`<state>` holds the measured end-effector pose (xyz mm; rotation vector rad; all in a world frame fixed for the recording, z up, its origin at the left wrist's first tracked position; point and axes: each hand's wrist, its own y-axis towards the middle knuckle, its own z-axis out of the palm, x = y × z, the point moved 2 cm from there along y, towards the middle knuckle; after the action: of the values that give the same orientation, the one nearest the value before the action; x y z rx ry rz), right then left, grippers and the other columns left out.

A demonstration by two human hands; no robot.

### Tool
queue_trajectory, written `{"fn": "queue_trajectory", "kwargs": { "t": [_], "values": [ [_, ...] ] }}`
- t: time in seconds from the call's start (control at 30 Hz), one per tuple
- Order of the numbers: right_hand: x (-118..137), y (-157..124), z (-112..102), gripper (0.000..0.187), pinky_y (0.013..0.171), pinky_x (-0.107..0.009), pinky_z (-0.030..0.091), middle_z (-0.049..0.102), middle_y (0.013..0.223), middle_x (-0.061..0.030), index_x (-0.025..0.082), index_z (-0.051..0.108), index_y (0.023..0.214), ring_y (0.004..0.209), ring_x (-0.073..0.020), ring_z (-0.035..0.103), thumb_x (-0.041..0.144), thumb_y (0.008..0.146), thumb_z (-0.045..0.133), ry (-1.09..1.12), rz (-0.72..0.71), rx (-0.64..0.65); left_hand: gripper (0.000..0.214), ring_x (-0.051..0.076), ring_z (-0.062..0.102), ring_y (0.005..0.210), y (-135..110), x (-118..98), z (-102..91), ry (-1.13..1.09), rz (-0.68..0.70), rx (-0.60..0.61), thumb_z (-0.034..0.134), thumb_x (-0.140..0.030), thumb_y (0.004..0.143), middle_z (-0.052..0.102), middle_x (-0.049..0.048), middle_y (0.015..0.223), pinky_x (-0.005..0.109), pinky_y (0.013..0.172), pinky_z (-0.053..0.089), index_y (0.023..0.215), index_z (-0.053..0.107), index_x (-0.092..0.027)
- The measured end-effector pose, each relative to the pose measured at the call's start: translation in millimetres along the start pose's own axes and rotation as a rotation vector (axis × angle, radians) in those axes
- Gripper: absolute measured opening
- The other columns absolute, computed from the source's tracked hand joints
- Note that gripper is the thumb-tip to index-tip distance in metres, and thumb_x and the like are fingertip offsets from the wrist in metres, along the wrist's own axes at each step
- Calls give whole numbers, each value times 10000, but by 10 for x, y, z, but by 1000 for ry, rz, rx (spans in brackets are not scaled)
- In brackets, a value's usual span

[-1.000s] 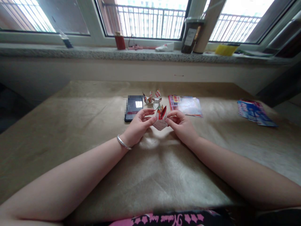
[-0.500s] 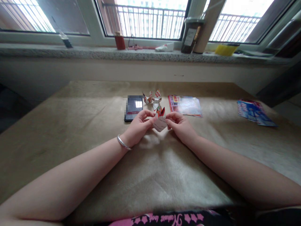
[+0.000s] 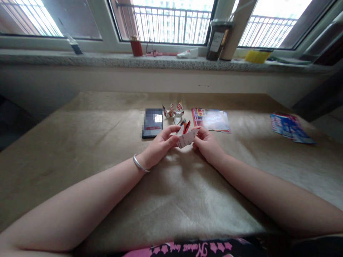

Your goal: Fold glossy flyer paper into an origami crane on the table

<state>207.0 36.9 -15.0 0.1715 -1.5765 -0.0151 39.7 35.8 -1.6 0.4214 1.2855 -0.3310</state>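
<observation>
A small folded paper piece (image 3: 187,139), white with print outside and red and green inside, is held just above the table between both hands. My left hand (image 3: 166,139), with a silver bangle at the wrist, pinches its left side between thumb and fingers. On its right side, my right hand (image 3: 204,140) is closed with the fingertips on the paper's raised corner. Just beyond lie folded paper shapes (image 3: 177,113) with pointed, upright flaps. A dark phone (image 3: 152,123) lies left of them.
A stack of glossy flyers (image 3: 211,120) sits behind my right hand, and more blue flyers (image 3: 292,128) lie at the far right of the brown table (image 3: 171,200). Along the back, the stone windowsill (image 3: 107,61) carries a red container (image 3: 136,47), a dark lidded canister (image 3: 216,41) and a yellow item (image 3: 257,56).
The paper piece has tilted, and its right side now spreads out into a pointed flap toward the upper right. The fingers of my right hand have shifted slightly right along it.
</observation>
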Motion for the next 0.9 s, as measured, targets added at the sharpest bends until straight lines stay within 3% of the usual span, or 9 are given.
{"fn": "queue_trajectory", "kwargs": {
  "t": [0.07,0.17,0.43,0.53,0.7,0.9],
  "values": [
    [4,-2,1,190,423,-209,284,544,588,61,197,567,822,432,-55,379,353,725,615,-7,3,-3,564,149,605,851,9,7,-5,51,8,16,748,-441,679,619,27,991,241,745,463,1119,493,-197],
    [16,-6,2,222,431,-211,295,554,594,52,187,583,839,441,-58,392,384,739,607,-21,11,1,472,139,612,816,23,-4,2,124,12,-12,747,-358,698,633,33,952,231,722,462,1053,501,-168],
    [50,-8,5,303,521,-235,416,603,684,10,183,622,852,553,-92,509,465,738,613,-12,16,33,338,119,611,772,31,-24,-4,108,-43,-87,719,-320,727,647,22,870,229,723,473,955,547,-138],
    [68,-27,21,320,579,-254,460,626,775,-6,197,615,885,641,-114,554,480,737,615,59,-7,53,341,122,613,808,26,-12,-10,82,-34,-109,720,-308,726,636,25,922,234,736,482,963,535,-146],
    [46,-46,68,353,562,-250,444,634,750,20,229,558,970,603,-110,555,376,688,711,-6,-23,110,391,135,631,800,25,-1,-13,48,-35,-124,735,-302,715,633,28,937,271,741,508,980,481,-166],
    [-1,-20,75,355,561,-242,446,624,811,20,226,523,928,611,-96,564,403,684,713,16,-34,98,509,143,650,831,42,17,-30,-40,-57,-121,754,-260,705,659,65,991,261,744,511,1068,407,-175]
  ]
}}
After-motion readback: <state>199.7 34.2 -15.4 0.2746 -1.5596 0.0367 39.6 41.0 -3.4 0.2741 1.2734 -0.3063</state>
